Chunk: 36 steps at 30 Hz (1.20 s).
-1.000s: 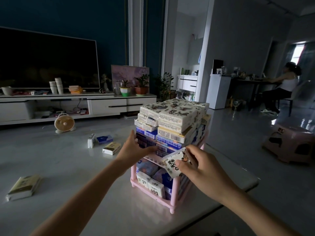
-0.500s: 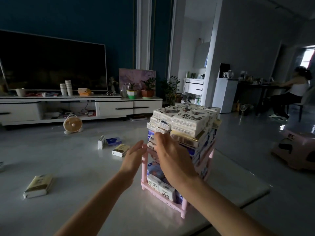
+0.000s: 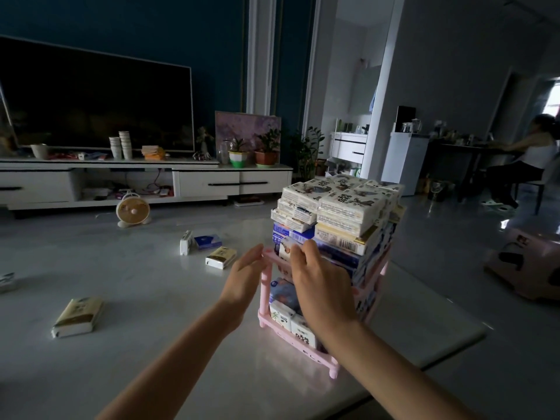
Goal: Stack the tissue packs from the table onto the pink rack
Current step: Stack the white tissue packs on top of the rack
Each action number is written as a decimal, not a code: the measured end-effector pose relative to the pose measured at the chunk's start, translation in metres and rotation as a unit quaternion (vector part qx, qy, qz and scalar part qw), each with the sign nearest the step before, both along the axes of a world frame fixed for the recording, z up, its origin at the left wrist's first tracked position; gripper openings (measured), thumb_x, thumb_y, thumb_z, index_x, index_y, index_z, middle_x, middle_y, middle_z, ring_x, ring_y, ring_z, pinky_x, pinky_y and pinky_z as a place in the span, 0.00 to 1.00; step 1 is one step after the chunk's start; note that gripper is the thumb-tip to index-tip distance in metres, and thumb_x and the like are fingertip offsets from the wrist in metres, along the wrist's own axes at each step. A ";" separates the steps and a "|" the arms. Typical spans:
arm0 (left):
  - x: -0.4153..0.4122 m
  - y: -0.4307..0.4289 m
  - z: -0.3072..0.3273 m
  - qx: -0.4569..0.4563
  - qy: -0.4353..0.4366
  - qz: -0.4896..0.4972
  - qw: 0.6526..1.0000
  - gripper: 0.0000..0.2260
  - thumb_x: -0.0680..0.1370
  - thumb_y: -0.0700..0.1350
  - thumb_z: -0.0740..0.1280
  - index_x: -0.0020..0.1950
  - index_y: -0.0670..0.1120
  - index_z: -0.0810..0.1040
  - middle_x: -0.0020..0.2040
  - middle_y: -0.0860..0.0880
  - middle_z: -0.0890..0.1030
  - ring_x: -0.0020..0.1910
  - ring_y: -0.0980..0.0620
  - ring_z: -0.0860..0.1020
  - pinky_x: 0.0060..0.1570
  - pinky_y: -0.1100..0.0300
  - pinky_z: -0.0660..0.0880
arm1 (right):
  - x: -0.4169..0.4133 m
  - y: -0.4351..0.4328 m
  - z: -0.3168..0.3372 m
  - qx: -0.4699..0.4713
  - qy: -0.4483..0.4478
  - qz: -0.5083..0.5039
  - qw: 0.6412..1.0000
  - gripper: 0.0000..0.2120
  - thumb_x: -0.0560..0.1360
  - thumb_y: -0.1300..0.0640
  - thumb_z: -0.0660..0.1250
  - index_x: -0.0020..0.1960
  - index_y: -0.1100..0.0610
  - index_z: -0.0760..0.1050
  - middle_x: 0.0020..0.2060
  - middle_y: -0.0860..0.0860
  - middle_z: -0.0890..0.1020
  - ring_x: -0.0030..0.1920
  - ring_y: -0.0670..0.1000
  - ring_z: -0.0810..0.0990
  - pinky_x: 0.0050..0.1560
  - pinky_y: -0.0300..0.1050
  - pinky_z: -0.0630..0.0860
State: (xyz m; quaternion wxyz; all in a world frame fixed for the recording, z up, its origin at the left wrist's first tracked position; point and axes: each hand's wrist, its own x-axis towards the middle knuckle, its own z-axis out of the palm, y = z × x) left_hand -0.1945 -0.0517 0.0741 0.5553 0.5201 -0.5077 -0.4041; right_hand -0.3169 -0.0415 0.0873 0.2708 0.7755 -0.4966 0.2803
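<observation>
Tissue pack (image 3: 286,249) sits at centre frame, at the front edge of the pink rack's (image 3: 265,286) upper shelf, under the tall pile of stacked packs (image 3: 342,207). Right hand (image 3: 321,286) has fingers curled over it, thumb and fingertips pinching its near end. Left hand (image 3: 245,277) is flat with straight fingers, tips touching the rack's front-left corner post, holding nothing. Rack stands near the table's (image 3: 136,344) right edge.

Step in hand, my read: seating this pack into the gap on the shelf.
- Push straight and level, slowly. The pile above looks overloaded and leans out past the shelf, so a jolt could tip it.
- Keep the left hand bracing the post so the rack doesn't slide towards the table edge.
- Let go only once the pack is flush.

Orientation: only the pack's short near end shows, so the long axis probably runs back into the rack, away from the camera. Can't confirm; the rest is hidden.

Still loose on the table: beige pack (image 3: 77,316) at lower left, another beige one (image 3: 220,257) left of the rack, then a blue pack (image 3: 207,241) and a white pack (image 3: 185,242) standing on edge. Beyond them is a small fan (image 3: 132,212), with a dark TV (image 3: 91,101) at upper left.
</observation>
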 end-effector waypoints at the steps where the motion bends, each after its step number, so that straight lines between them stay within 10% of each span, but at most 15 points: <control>1: 0.001 0.001 -0.001 0.003 0.001 -0.003 1.000 0.12 0.80 0.38 0.55 0.56 0.50 0.74 0.55 0.51 0.76 0.53 0.55 0.73 0.55 0.60 0.70 | -0.001 0.000 -0.002 0.001 0.007 0.002 1.000 0.20 0.54 0.57 0.81 0.42 0.62 0.80 0.34 0.56 0.79 0.23 0.49 0.76 0.18 0.37 0.70; 4: 0.008 0.003 -0.008 -0.002 -0.008 0.005 1.000 0.14 0.80 0.37 0.55 0.48 0.54 0.75 0.47 0.59 0.75 0.47 0.60 0.72 0.49 0.62 0.68 | -0.004 0.006 -0.009 0.013 0.004 0.018 1.000 0.21 0.57 0.57 0.79 0.47 0.63 0.79 0.39 0.58 0.80 0.24 0.51 0.78 0.19 0.39 0.73; 8: 0.034 0.005 -0.033 0.027 -0.094 0.039 0.994 0.16 0.79 0.36 0.58 0.68 0.40 0.69 0.64 0.47 0.72 0.62 0.50 0.70 0.59 0.60 0.64 | -0.002 0.024 -0.021 -0.002 -0.037 0.097 0.995 0.22 0.64 0.56 0.69 0.57 0.59 0.76 0.53 0.57 0.79 0.34 0.50 0.81 0.23 0.39 0.76; 14: 0.099 0.018 -0.092 0.075 -0.232 0.162 0.956 0.16 0.77 0.35 0.61 0.63 0.42 0.74 0.59 0.42 0.78 0.56 0.44 0.76 0.48 0.64 0.65 | 0.028 0.020 -0.055 0.107 -0.002 0.164 0.981 0.12 0.68 0.57 0.54 0.47 0.54 0.73 0.43 0.49 0.77 0.35 0.49 0.79 0.22 0.38 0.66; 17: 0.123 0.028 -0.109 0.086 -0.249 0.195 0.945 0.17 0.75 0.33 0.60 0.62 0.42 0.75 0.54 0.40 0.79 0.50 0.41 0.77 0.45 0.57 0.69 | 0.051 0.002 -0.075 0.190 -0.023 0.191 0.963 0.11 0.68 0.59 0.57 0.47 0.55 0.74 0.42 0.50 0.77 0.36 0.52 0.80 0.26 0.42 0.74; 22: 0.144 0.024 -0.119 0.040 -0.309 0.218 0.925 0.16 0.73 0.35 0.58 0.58 0.41 0.78 0.57 0.42 0.79 0.57 0.42 0.75 0.55 0.57 0.69 | 0.102 -0.039 -0.097 0.307 -0.065 0.204 0.927 0.18 0.76 0.60 0.57 0.66 0.58 0.65 0.62 0.54 0.71 0.63 0.53 0.69 0.63 0.45 0.67; 36: 0.207 -0.006 -0.128 0.013 -0.363 0.256 0.896 0.15 0.69 0.37 0.60 0.50 0.46 0.81 0.49 0.49 0.82 0.49 0.46 0.79 0.48 0.56 0.74 | 0.272 -0.185 -0.113 0.356 -0.110 0.123 0.920 0.28 0.78 0.52 0.59 0.75 0.49 0.53 0.71 0.62 0.56 0.69 0.60 0.63 0.66 0.50 0.65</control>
